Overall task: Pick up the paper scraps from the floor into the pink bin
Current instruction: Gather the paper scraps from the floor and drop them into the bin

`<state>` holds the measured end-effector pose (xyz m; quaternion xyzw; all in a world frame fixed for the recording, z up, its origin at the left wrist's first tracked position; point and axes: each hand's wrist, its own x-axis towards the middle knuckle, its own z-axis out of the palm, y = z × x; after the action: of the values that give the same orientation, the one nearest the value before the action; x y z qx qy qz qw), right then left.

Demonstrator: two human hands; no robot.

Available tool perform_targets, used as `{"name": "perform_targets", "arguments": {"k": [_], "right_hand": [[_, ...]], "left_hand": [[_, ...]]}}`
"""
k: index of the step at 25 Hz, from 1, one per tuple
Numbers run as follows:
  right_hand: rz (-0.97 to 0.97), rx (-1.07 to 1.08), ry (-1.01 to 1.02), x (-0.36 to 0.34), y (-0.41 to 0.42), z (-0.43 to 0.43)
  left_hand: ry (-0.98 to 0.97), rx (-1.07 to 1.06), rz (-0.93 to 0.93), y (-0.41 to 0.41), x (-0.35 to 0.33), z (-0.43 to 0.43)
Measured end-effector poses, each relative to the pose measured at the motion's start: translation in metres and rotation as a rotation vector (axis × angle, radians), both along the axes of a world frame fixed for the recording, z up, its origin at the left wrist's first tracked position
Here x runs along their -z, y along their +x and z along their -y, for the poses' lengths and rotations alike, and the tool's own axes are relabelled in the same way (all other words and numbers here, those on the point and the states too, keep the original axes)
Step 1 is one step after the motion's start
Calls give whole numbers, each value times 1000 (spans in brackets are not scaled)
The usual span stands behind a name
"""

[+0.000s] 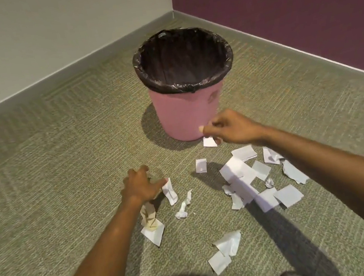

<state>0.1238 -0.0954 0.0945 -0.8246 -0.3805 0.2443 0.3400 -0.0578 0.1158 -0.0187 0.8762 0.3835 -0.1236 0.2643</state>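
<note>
A pink bin (185,111) lined with a black bag stands upright on the green carpet. Several white paper scraps (243,180) lie scattered in front of it. My right hand (229,129) hovers at the foot of the bin, fingers curled over a small white scrap (209,141); whether it grips the scrap is unclear. My left hand (141,185) is lower left, fingers spread, thumb touching a folded scrap (170,191). A crumpled scrap (183,205) lies just right of it, and another scrap (152,228) lies partly under my left forearm.
The bin sits near a room corner where a pale wall (45,40) meets a purple wall (286,6), with grey baseboard along both. Bare carpet (52,167) stretches to the left. More scraps (225,251) lie near the bottom of the view.
</note>
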Motion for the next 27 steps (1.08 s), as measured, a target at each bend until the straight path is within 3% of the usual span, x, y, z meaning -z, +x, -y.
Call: {"name": "perform_targets", "arguments": {"k": [4,7,11,14,27], "right_hand": [[109,-257,-563,92,-15,-9],[173,-310,-711,125,-25,-17],[180,-318,-743,148,-31,-30],[290,-380,-730,157,-50,-41],[592,-607,-459,173,-134,-28]], "left_hand": [[-127,161,-253,-35,25,13],[-128,282,-332,-55,39,26],[26,364,-318,-74,51,35],[106,390,-263,-81,50,37],[101,232,41,-55,47,33]]}}
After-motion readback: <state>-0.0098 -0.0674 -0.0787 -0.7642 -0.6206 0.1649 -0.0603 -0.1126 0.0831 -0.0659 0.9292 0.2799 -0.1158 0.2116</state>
